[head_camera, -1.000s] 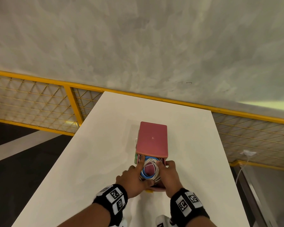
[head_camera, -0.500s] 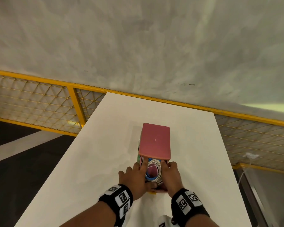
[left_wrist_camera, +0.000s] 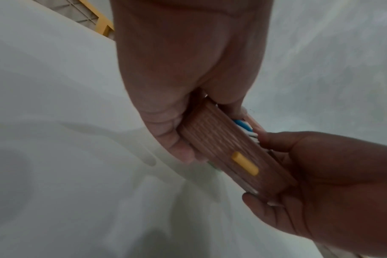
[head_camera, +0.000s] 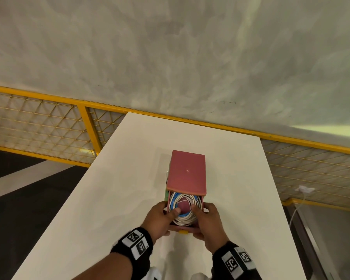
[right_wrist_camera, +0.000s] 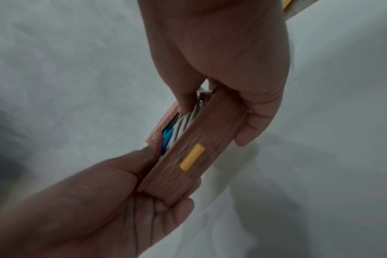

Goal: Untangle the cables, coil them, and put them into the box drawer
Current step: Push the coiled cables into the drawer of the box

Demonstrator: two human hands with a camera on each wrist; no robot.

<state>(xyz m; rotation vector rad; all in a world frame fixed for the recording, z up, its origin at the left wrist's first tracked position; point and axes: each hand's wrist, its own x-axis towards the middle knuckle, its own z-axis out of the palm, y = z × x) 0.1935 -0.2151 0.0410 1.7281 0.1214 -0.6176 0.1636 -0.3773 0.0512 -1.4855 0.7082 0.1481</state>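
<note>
Head view: the drawer (head_camera: 185, 225) is gripped by the left hand (head_camera: 160, 218) and right hand (head_camera: 207, 221), thumbs pinning the cables (head_camera: 183, 209); loops should be kept flat while it is slid shut.

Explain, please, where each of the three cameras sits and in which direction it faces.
Head: worn on the head, looking forward and down at the pink box on the white table; both forearms show.
Left wrist: looks along the left hand at the drawer.
Right wrist: looks along the right hand at the same drawer front.
Shared: both wrist views show the yellow handle, the cables and both hands.
</note>
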